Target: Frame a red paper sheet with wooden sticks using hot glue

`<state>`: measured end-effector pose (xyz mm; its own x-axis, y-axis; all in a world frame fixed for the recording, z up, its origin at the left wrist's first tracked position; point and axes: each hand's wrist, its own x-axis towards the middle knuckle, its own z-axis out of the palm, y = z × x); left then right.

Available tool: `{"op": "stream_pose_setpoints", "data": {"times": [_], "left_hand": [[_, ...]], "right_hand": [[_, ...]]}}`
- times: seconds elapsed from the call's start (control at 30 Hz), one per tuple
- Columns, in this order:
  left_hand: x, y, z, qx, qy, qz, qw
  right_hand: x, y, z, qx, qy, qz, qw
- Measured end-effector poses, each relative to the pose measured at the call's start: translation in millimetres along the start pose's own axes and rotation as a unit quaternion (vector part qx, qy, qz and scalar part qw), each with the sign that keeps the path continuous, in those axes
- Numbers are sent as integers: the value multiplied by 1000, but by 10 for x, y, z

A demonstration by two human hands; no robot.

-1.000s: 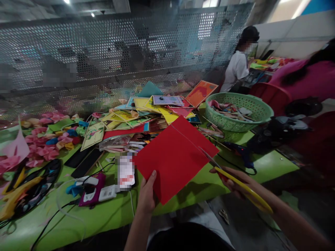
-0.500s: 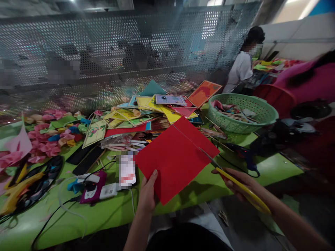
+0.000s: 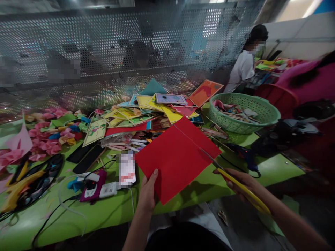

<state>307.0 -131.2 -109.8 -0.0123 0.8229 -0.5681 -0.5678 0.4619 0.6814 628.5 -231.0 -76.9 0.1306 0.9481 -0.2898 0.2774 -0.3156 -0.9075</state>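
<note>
A red sheet of paper point(image 3: 175, 158) is held up over the table, pinched at its lower left edge by my left hand point(image 3: 148, 191), thumb on top. In my right hand point(image 3: 239, 181) are scissors with yellow handles point(image 3: 246, 190). Their blades point(image 3: 209, 157) reach the sheet's right side, at a line that runs up toward its top corner. The lower blade and most of my right fingers are hidden. Behind the sheet lies a heap of coloured cards point(image 3: 157, 104).
A green basket point(image 3: 243, 129) with scraps stands at the right back, a glue gun point(image 3: 243, 153) before it. On the left are pink crumpled paper pieces point(image 3: 49, 132), a yellow glue gun point(image 3: 23, 188), a purple power strip point(image 3: 92, 188) and a phone point(image 3: 127, 170). Another person point(image 3: 242, 68) is beyond the basket.
The view has shifted very slightly. Both hands, the red sheet and the scissors keep almost the same positions.
</note>
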Motion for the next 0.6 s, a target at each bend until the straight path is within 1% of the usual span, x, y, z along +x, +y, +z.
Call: {"op": "stream_pose_setpoints", "data": {"times": [0.1,0.27,0.37,0.47,0.6], "left_hand": [[4,-5,3,-3,-7,5,1000],[-26,18,18,11,5,-1,1000],[-33,25,13,24,-12,6,1000],[-22,10,0,34,-25,11,999],[4,-31,-43,79,-44,18,996]], "right_hand": [[14,33,-2,-9,9,3,1000],[35,60,-11,-16,23,4,1000],[21,55,-5,0,16,7,1000],[-10,52,10,18,0,30,999],[-30,108,22,40,14,60,997]]}}
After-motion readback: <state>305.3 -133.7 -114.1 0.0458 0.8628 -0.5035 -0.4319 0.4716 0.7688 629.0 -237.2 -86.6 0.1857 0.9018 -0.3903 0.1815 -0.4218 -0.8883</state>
